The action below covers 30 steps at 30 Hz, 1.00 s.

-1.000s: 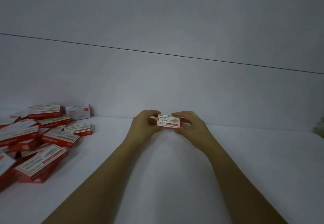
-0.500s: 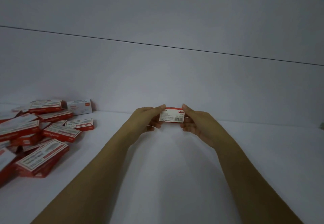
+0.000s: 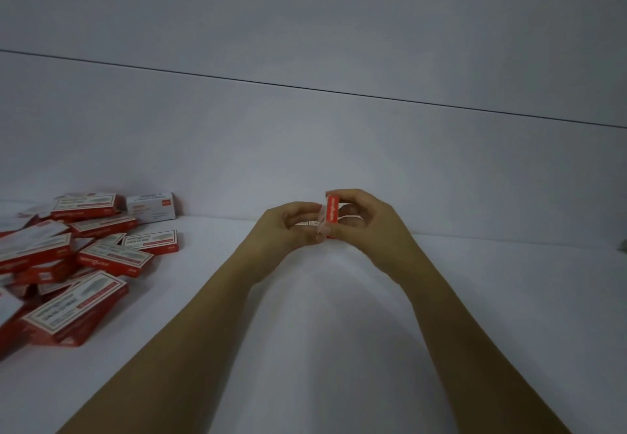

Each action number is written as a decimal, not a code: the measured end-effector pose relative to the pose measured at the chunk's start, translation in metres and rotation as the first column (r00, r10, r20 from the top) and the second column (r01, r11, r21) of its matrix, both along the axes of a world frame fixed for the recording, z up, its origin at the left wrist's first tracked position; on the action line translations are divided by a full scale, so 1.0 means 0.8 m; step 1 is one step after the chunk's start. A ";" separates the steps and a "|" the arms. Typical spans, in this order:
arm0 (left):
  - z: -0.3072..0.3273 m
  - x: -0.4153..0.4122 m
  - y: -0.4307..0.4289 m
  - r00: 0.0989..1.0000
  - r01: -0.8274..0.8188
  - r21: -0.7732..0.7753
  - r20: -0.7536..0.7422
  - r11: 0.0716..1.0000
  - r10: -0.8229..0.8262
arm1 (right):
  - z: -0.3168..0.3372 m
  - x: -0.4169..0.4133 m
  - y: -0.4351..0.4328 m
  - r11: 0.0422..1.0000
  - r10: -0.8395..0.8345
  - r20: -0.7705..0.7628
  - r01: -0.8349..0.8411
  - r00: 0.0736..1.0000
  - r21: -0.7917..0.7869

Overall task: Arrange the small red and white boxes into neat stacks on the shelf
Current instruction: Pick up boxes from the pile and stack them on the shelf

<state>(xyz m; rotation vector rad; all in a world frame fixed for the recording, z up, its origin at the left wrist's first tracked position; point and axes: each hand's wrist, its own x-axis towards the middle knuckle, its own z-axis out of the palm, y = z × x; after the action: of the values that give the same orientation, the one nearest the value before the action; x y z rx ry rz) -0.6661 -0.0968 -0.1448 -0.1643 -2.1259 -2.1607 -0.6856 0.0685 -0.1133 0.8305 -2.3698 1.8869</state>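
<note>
One red box [image 3: 332, 213] — centre of the frame, turned on edge, narrow red side toward you, held over the shelf [image 3: 339, 338]. Your right hand [image 3: 371, 224] pinches it, fingers curled over its top. Your left hand [image 3: 288, 228] grips its left side with curled fingertips, slightly blurred. Loose pile of red and white boxes [image 3: 84, 257] — left of the frame, on the shelf, well apart from your hands.

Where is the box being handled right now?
Head view, just right of centre: the box is held on edge between the left hand and right hand, near the back wall, well right of the pile of boxes.
</note>
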 end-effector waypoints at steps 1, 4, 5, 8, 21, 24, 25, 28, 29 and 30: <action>-0.001 0.000 0.001 1.000 0.003 0.007 -0.012 1.000 -0.003 | -0.002 0.002 -0.003 0.998 -0.011 -0.054 0.014 0.998 0.058; -0.002 -0.002 0.004 0.999 -0.012 -0.020 -0.049 1.000 0.011 | -0.004 0.007 -0.007 0.987 -0.010 -0.195 0.041 0.981 0.153; -0.002 -0.003 0.004 0.998 -0.028 -0.031 -0.058 0.999 0.026 | -0.004 0.007 -0.007 0.986 -0.013 -0.218 0.049 0.976 0.159; 0.003 -0.005 0.004 0.993 -0.099 -0.020 -0.064 0.995 0.098 | -0.002 0.002 0.000 0.993 -0.041 -0.173 0.059 0.984 0.101; 0.024 0.017 0.008 0.972 -0.153 -0.172 -0.205 0.973 0.117 | -0.027 -0.016 0.014 0.982 -0.087 0.065 0.075 0.994 0.171; 0.026 0.018 0.012 0.957 -0.191 -0.254 -0.262 0.948 0.123 | -0.027 -0.013 0.010 0.972 -0.134 0.026 0.127 0.991 0.196; 0.024 0.018 0.013 0.944 -0.232 -0.284 -0.297 0.930 0.145 | -0.026 -0.012 0.010 0.972 -0.155 0.000 0.153 0.988 0.178; 0.018 0.018 0.017 0.864 -0.418 -0.382 -0.449 0.825 0.230 | -0.021 -0.009 0.008 0.962 -0.233 -0.174 0.253 0.957 0.105; 0.015 0.018 0.019 0.831 -0.470 -0.405 -0.502 0.784 0.239 | -0.021 -0.009 0.007 0.948 -0.260 -0.275 0.299 0.926 0.112; 0.013 0.018 0.019 0.800 -0.512 -0.420 -0.551 0.749 0.237 | -0.020 -0.007 0.007 0.932 -0.277 -0.377 0.343 0.884 0.120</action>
<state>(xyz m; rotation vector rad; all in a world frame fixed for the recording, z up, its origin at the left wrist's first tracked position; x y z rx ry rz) -0.6516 -0.0815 -0.1344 -0.2316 -2.1663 -1.0842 -0.6912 0.0737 -0.1294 0.6748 -2.3003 1.2900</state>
